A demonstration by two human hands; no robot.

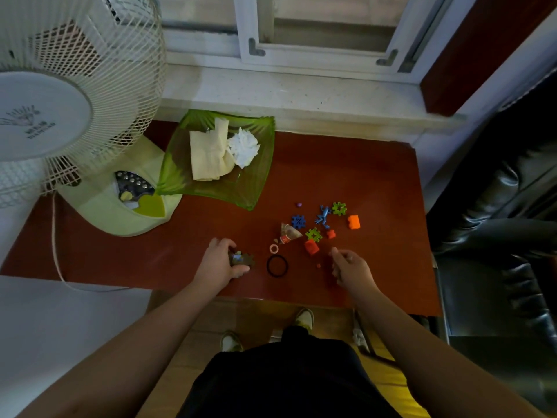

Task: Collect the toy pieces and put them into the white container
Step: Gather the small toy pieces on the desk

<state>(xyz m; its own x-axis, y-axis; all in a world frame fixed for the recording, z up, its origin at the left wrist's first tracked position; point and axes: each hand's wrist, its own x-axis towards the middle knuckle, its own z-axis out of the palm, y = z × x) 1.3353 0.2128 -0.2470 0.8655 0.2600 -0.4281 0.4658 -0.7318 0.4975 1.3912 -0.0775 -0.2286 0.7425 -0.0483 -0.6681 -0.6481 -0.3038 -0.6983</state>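
Left hand (221,260), centre frame, fingers curled around a small clump of toy pieces (241,258) on the red table (361,176). Right hand (349,267), fingers loosely curled, thumb and forefinger nearly meeting; whether they pinch anything, cannot tell. Loose pieces right of centre: blue frog (324,216), orange block (354,221), black ring (277,266). White container not identifiable.

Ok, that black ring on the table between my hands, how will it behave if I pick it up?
The black ring looks thin and slightly uneven, so it is probably a flexible, very light band. It lies flat on the red table, so pinching its edge may be fiddly.
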